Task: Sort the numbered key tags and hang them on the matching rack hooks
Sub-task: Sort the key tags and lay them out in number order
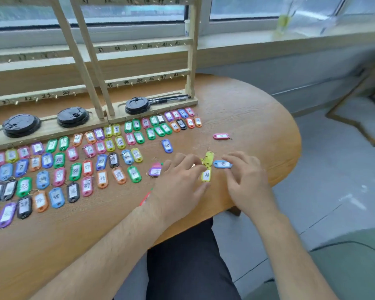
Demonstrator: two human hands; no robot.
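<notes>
A: Task thing first. Where is it?
B: Yellow tag (206,175), flat on the table (258,126), near the front edge at the rounded right end. Number is blurred, can't read it.
A: Left hand?
B: Left hand (180,178) is palm down and pinches the yellow tag between thumb and forefinger. Other fingers are loosely curved over the wood.
A: Right hand?
B: Right hand (245,180) is just beside it, fingers bent, tips on the right end of a blue tag (221,164) lying crosswise. Pinching or only touching, can't tell.
A: Anything between the hands?
B: A lime tag (209,157) just behind the yellow one, touching it. Rings are too blurry to sort out.
A: Loose ones nearby?
B: Pink-and-purple pair (155,170) just beside the left hand's outer edge. Tag marked 45 (167,146), blue, is further back. Pink tag (220,136) lies alone toward the far right edge.
A: The rest?
B: Key tags (74,161) in rows across the left half of the table, mixed colours, running up to the rack's base.
A: Rack?
B: Rack (192,61) is wooden and stands upright along the far edge, with numbered bars and small hooks (117,85). Three stacks of black lids (136,105) sit in its base tray, with pens (169,98) beside the right stack.
</notes>
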